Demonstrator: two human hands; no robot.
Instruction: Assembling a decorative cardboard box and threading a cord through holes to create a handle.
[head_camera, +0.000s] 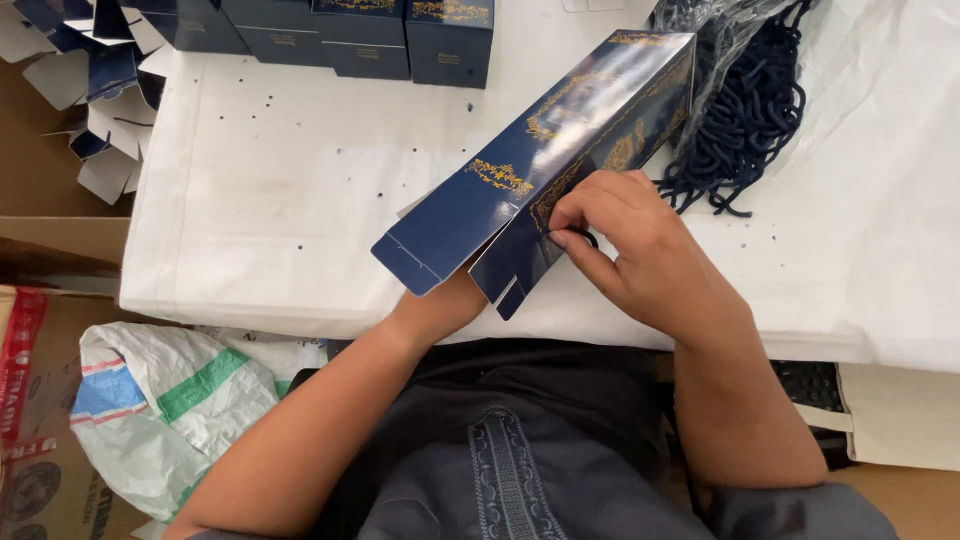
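A long dark blue carton with gold ornament (560, 140) lies tilted over the white-covered table (280, 200), its open end flaps pointing toward me. My left hand (445, 300) is mostly hidden under those flaps and holds the carton from below. My right hand (640, 250) pinches the side of the carton near its open end, fingertips closed on the cardboard and what looks like a dark cord end. A bundle of dark blue cords (745, 110) in clear plastic lies just beyond the right hand.
Several finished blue boxes (350, 35) stand along the table's far edge. Flat unfolded blue and white carton blanks (90, 80) pile at the far left. A white woven sack (160, 400) and cardboard boxes (40, 440) sit on the floor at left.
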